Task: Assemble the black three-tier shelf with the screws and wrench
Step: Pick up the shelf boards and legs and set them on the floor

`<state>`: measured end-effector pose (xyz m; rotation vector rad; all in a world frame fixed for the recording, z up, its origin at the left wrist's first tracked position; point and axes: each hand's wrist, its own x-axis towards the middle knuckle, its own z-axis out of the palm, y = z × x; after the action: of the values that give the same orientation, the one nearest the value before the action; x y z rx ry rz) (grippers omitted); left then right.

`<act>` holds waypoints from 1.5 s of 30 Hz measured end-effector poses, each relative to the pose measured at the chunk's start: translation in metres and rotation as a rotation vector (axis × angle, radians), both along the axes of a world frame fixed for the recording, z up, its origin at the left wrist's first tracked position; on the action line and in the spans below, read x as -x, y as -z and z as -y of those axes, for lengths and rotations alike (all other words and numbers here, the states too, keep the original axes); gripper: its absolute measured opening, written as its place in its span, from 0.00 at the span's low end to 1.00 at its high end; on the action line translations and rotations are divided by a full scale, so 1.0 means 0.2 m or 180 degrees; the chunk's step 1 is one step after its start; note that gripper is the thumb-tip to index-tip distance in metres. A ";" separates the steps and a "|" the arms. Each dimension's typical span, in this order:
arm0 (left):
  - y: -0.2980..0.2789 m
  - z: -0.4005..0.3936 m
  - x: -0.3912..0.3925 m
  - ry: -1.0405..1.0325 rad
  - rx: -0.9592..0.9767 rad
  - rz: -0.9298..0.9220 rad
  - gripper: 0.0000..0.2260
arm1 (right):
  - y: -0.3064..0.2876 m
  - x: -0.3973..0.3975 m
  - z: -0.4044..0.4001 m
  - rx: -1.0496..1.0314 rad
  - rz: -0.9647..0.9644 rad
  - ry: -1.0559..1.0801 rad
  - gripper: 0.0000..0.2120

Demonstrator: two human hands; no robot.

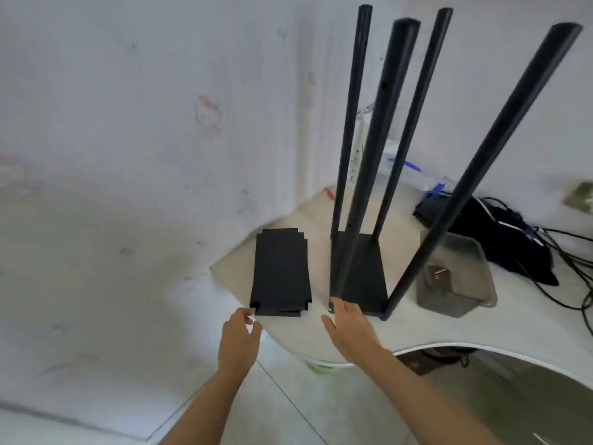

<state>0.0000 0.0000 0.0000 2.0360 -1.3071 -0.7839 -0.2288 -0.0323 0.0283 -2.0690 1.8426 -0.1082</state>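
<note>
A black shelf panel [362,274] lies flat on the white table [449,329] with several tall black poles [382,123] standing up from its corners. To its left lies a stack of black shelf panels [280,271]. My left hand [239,335] is at the stack's near left corner, thumb and fingers pinched close by a small black round piece [255,305]; whether it grips it I cannot tell. My right hand [349,326] is spread open, fingertips touching the near left corner of the poled panel.
A clear plastic tray [455,277] holding metal screws [438,273] sits right of the poled panel. Black cables and a dark bundle [500,239] lie at the back right. A white wall stands close on the left. The table's near edge curves inward; tiled floor lies below.
</note>
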 end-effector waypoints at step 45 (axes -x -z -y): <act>0.20 0.81 -0.28 -0.0386 -0.1581 -0.1678 0.13 | 0.32 -0.55 0.62 -0.1701 0.1977 0.2799 0.24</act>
<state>0.0559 -0.1629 -0.0395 2.0289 -0.7293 -1.5759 -0.1188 -0.1563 -0.0363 -0.6677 1.9218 -0.3793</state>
